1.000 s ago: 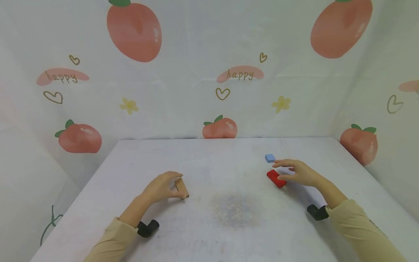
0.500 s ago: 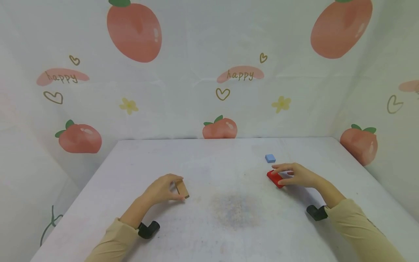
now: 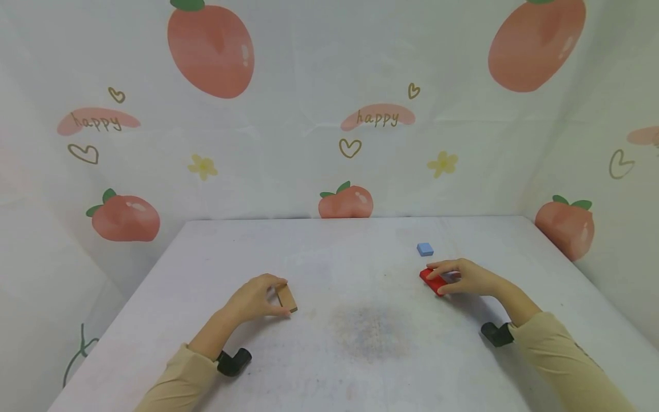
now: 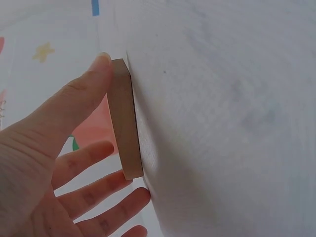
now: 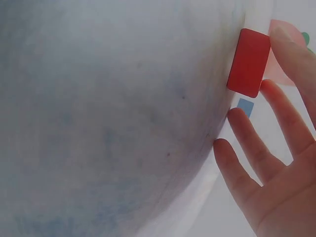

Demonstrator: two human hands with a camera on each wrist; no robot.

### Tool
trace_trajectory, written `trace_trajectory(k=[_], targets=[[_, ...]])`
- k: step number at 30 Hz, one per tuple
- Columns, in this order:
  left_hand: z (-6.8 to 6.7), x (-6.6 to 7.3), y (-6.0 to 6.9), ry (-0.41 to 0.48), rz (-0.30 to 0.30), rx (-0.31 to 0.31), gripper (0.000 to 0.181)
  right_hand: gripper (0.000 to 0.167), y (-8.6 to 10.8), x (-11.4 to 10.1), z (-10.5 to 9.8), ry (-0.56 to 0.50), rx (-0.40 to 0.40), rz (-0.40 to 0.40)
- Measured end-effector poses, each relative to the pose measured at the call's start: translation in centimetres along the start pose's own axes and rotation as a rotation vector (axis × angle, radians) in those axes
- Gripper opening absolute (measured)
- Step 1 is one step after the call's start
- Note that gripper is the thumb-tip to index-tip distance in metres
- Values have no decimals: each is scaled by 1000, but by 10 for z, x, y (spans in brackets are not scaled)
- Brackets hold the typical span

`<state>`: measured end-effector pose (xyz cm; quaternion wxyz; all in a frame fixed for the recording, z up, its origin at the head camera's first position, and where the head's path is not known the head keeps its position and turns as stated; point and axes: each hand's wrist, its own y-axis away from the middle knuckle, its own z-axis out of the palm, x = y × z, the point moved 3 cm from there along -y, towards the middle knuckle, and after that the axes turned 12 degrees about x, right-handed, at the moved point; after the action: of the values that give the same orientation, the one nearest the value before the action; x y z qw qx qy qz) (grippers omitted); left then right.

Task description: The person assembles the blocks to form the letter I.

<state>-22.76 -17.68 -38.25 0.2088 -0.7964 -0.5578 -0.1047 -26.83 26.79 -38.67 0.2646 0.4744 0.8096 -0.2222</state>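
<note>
My left hand [image 3: 252, 297] grips a flat wooden block [image 3: 286, 298] on the left half of the table. In the left wrist view, the thumb lies at one end of the wooden block [image 4: 124, 123] and the fingers are at its other end. On the right side, my right hand [image 3: 472, 278] pinches a red rectangular block [image 3: 431, 280] by its ends. The right wrist view has the thumb and index fingertip at two corners of the red block [image 5: 249, 62], the other fingers spread below. Both blocks appear to rest on the table.
A small blue block [image 3: 425, 249] lies just behind the red block. The white table [image 3: 329, 252] ends at a hanging cloth [image 3: 288, 143] printed with fruit and hearts. Each wrist carries a black camera mount [image 3: 234, 361].
My right hand has lowered towards me, its fingers closing on the red block. The left hand has shifted down slightly at the wooden block. The blocks stay in place.
</note>
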Motion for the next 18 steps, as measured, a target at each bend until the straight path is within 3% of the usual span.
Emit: trace_trajectory(k=[18], targets=[[-1,-1,0,-43,-34,3,69,29,-1,0,1,-12,-12,56]])
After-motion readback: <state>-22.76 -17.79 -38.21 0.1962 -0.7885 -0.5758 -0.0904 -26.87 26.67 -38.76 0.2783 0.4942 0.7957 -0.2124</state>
